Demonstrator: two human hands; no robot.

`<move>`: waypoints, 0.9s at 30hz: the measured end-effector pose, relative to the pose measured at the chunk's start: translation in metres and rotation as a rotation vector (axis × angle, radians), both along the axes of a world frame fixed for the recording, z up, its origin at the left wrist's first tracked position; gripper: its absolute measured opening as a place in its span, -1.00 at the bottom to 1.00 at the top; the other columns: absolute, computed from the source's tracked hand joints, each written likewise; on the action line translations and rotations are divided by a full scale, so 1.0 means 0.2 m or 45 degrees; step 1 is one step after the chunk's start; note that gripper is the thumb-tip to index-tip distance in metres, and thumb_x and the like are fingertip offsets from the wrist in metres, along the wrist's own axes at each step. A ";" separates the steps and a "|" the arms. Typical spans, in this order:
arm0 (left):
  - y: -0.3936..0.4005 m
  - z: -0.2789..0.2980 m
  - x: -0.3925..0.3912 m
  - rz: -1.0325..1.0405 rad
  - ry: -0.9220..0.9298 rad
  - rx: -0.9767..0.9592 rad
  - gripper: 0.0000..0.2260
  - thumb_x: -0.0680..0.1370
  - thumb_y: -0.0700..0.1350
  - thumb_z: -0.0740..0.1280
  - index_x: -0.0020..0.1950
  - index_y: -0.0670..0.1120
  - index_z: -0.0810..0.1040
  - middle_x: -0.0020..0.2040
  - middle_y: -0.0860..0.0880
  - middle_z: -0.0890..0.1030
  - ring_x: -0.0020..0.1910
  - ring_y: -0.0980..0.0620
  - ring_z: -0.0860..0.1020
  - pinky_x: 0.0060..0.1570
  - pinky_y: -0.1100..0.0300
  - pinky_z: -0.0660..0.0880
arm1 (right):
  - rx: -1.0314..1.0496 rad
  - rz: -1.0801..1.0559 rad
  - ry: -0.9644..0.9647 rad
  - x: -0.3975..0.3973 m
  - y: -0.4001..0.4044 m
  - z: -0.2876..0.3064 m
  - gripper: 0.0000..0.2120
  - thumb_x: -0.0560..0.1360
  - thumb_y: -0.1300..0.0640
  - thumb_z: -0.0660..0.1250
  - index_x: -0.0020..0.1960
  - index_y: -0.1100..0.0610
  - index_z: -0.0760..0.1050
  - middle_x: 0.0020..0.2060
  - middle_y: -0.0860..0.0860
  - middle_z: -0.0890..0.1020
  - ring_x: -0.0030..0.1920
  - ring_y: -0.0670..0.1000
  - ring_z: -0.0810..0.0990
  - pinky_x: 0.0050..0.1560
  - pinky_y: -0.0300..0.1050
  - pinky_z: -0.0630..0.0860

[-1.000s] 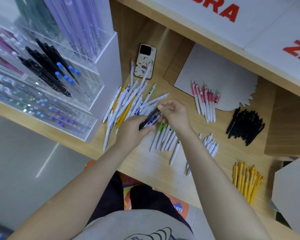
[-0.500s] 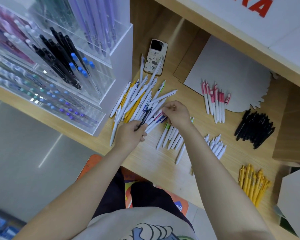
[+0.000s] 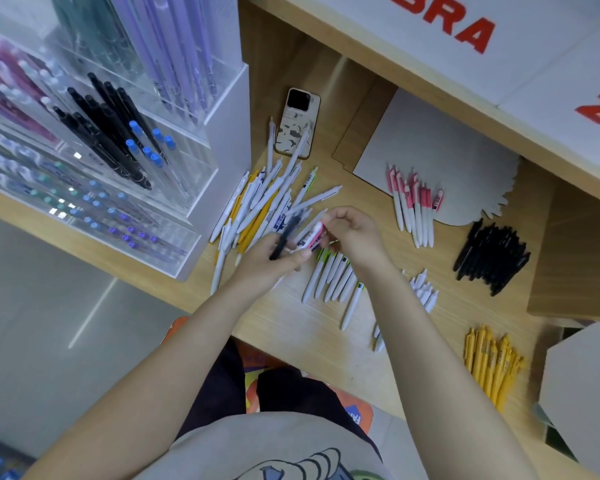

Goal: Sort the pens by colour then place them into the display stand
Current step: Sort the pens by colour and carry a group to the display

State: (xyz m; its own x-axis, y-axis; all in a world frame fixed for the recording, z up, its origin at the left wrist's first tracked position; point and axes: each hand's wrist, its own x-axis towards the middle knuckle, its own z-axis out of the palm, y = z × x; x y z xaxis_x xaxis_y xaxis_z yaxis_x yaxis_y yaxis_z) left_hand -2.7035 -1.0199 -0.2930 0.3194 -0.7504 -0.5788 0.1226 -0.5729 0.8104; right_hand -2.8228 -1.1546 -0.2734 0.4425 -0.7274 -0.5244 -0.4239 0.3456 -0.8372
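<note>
Right beside the unsorted pen pile [image 3: 257, 209], the left hand [image 3: 267, 265] curls its fingers round a blurred black pen [image 3: 286, 237], while the right hand [image 3: 355, 237] pinches a pink-and-white pen [image 3: 312, 237]. Left of the pile stands the clear display stand [image 3: 118, 150]; sorted pink pens [image 3: 414, 206], black pens [image 3: 492, 258] and yellow pens [image 3: 492, 365] lie to its right.

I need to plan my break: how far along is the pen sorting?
Done: separate groups of pink pens, black pens, yellow pens and green-clipped pens. In hand: left hand holds a black pen; right hand pinches a pink-clipped pen. Left: the mixed pile, then loading the display stand.
</note>
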 end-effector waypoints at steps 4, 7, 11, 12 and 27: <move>0.03 -0.03 0.00 0.064 0.252 0.012 -0.77 0.64 0.02 0.31 0.02 -0.13 0.61 -0.29 0.01 0.64 -0.32 0.08 0.55 -0.13 0.17 0.48 | -0.131 -0.039 0.110 0.06 0.00 -0.09 -0.88 0.59 0.20 0.29 -0.09 0.14 0.57 -0.24 0.06 0.67 -0.35 0.01 0.58 -0.38 -0.18 0.47; 0.09 -0.11 0.04 0.242 0.475 0.061 -0.80 0.65 -0.05 0.29 0.11 -0.16 0.60 -0.22 -0.08 0.68 -0.25 -0.04 0.64 -0.02 0.00 0.60 | -0.421 0.081 0.399 0.06 -0.06 -0.21 -0.80 0.57 0.11 0.34 0.15 0.16 0.55 -0.03 0.08 0.63 -0.10 0.02 0.57 -0.14 -0.13 0.46; 0.14 -0.16 0.06 0.289 0.670 0.072 -0.83 0.65 -0.15 0.30 0.21 -0.15 0.56 -0.04 -0.14 0.71 -0.09 -0.13 0.69 -0.02 0.00 0.64 | -0.515 0.326 0.659 0.13 -0.09 -0.26 -0.61 0.49 -0.01 0.45 0.22 0.16 0.48 0.04 0.07 0.45 -0.06 0.02 0.47 -0.14 -0.15 0.37; 0.14 -0.17 0.07 0.280 0.679 0.072 -0.83 0.65 -0.16 0.29 0.22 -0.15 0.55 -0.03 -0.13 0.71 -0.08 -0.12 0.69 -0.03 0.02 0.65 | -0.514 0.326 0.676 0.14 -0.09 -0.27 -0.60 0.48 0.01 0.46 0.22 0.17 0.47 0.05 0.06 0.44 -0.07 0.02 0.47 -0.15 -0.14 0.37; 0.12 -0.14 0.02 0.505 0.731 0.087 -0.70 0.57 0.10 0.38 0.01 -0.15 0.57 -0.25 -0.10 0.64 -0.22 -0.09 0.63 -0.19 0.07 0.59 | -0.143 -0.007 0.133 0.03 -0.07 0.05 -0.92 0.56 0.17 0.38 0.00 0.14 0.49 -0.37 0.02 0.55 -0.50 -0.02 0.42 -0.42 -0.18 0.39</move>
